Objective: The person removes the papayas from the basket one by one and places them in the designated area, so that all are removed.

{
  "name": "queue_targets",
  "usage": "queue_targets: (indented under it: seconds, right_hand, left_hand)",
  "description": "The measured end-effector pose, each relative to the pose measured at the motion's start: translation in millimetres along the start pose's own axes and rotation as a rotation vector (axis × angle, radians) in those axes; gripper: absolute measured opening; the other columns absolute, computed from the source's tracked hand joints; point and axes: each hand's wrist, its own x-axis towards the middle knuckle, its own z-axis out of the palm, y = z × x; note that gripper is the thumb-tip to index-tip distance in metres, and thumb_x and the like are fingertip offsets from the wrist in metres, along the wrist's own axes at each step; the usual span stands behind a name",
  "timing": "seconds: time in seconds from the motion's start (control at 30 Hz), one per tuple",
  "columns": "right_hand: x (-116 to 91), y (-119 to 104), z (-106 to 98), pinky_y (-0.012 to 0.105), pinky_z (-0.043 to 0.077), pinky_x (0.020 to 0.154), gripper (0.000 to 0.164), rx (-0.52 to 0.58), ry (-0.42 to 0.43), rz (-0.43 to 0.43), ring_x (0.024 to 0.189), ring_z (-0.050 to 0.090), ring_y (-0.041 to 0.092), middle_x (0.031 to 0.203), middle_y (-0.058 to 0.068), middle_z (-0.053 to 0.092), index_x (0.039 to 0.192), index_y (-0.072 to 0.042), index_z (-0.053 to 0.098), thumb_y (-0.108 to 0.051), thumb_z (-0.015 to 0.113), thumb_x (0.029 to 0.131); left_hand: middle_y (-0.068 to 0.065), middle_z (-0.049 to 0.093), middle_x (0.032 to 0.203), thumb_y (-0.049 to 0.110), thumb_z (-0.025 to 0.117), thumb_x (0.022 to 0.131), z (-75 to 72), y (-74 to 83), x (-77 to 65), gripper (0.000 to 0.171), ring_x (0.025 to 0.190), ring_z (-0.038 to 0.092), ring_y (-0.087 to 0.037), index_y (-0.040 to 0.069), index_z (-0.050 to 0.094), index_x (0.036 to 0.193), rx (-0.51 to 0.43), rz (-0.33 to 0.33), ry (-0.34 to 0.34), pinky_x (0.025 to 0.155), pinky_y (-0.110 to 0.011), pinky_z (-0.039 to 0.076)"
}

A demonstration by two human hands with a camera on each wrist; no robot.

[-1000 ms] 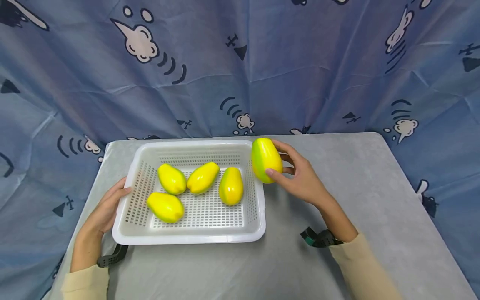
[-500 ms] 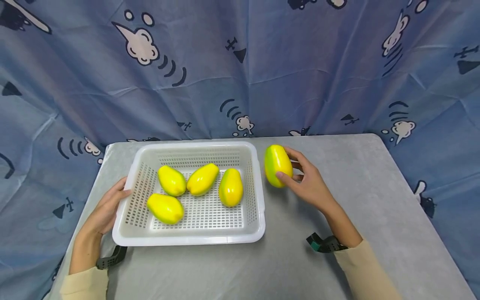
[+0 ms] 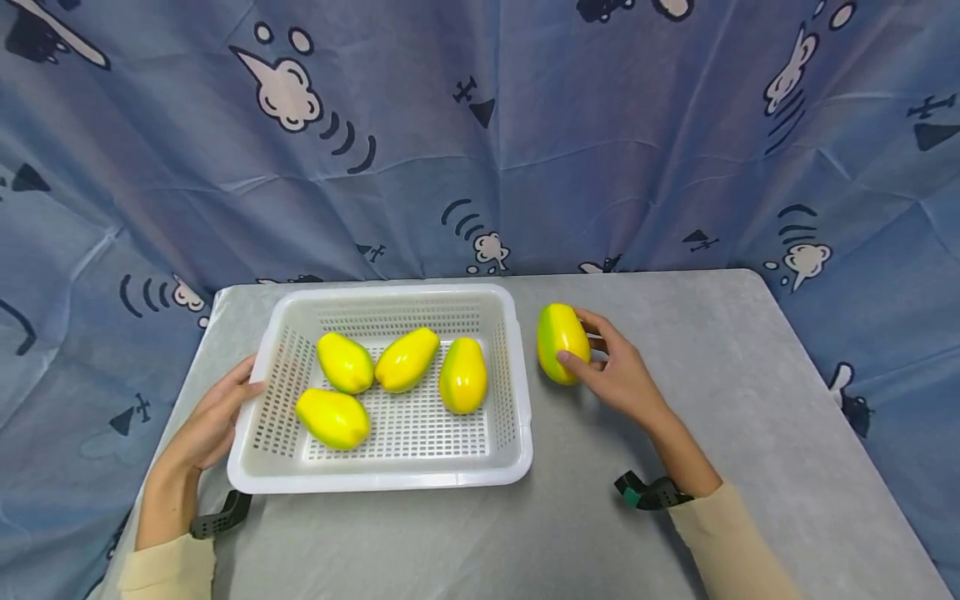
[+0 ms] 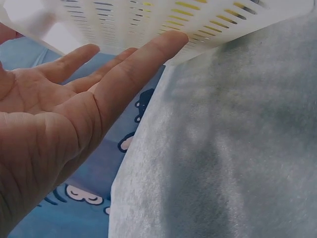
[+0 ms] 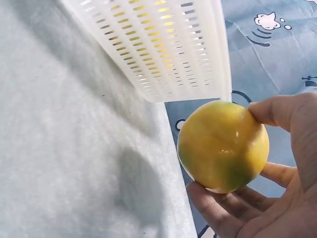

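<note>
A white perforated plastic basket (image 3: 378, 482) stands on the grey table, holding several glossy yellow papayas, one of them a papaya (image 3: 462, 375) at its right. My left hand (image 3: 213, 417) holds the basket's left side, thumb over the rim. In the left wrist view, the fingers (image 4: 141, 67) of that hand reach along the slotted wall from outside. To the right of the basket, my right hand (image 3: 618, 371) grips another papaya (image 3: 558, 343), yellow with a green streak, between thumb and fingers. The right wrist view shows this papaya (image 5: 223, 148) end-on, apart from its shadow on the table.
The grey table (image 3: 720, 400) extends to the right and in front of the basket. A blue patterned cloth (image 3: 585, 150) hangs behind the table and along both sides. Black bands (image 3: 652, 492) are worn on both wrists.
My right hand has moved right, away from the basket's right rim, and lower with the papaya in its grip. My left hand and the basket have stayed in place.
</note>
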Motion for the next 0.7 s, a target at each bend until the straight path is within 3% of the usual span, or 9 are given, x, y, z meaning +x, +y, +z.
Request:
queue_targets:
  seconds: [0.23,0.7]
  right_hand:
    - [0.5,10.2,4.8,0.051,0.058,0.095,0.074,-0.015,0.001,0.013,0.134,0.058,0.047,0.158,0.024,0.049,0.163,-0.013,0.038,-0.029,0.073,0.100]
    - [0.6,19.2,12.5,0.063,0.050,0.108,0.072,-0.083,0.008,0.087,0.134,0.057,0.049,0.154,0.029,0.052,0.160,-0.005,0.041,-0.034,0.070,0.101]
  left_hand:
    - [0.018,0.059,0.142,0.016,0.033,0.115,0.2,-0.1,0.6,0.068,0.121,0.069,-0.007,0.004,-0.006,0.169,-0.060,-0.003,-0.028,0.088,-0.037,0.063]
    - [0.017,0.060,0.137,0.020,0.034,0.115,1.2,-2.5,1.9,0.069,0.118,0.069,-0.006,-0.001,-0.005,0.168,-0.034,-0.055,0.003,0.088,-0.038,0.063]
